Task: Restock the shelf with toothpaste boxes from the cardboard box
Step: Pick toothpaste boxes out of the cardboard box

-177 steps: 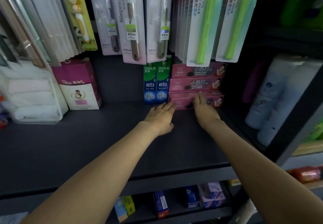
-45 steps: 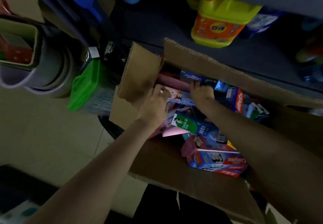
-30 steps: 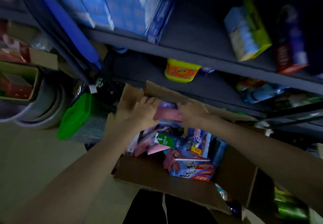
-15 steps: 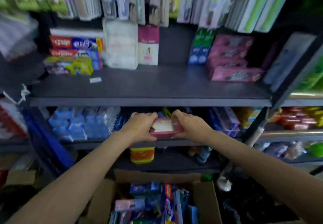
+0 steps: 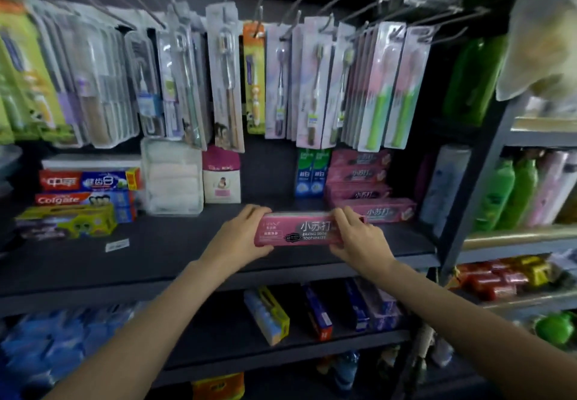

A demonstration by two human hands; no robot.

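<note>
Pink cardboard filled the middle of my view: a toothpaste box [image 5: 296, 228] lay lengthwise between my two hands, over the dark shelf [image 5: 156, 256] and near its front edge. My left hand [image 5: 242, 237] was clamped round its left end, fingers curled over the top; my right hand [image 5: 356, 237] gripped the right end the same way. Whether the box rested on the shelf or hung just above it, I could not tell. Behind and to the right sat a stack of matching pink boxes [image 5: 359, 181], with two green and blue cartons [image 5: 312, 173] upright beside them. Toothbrush packs [image 5: 315, 81] hung on hooks above. At far left lay red and blue toothpaste cartons [image 5: 87, 188].
</note>
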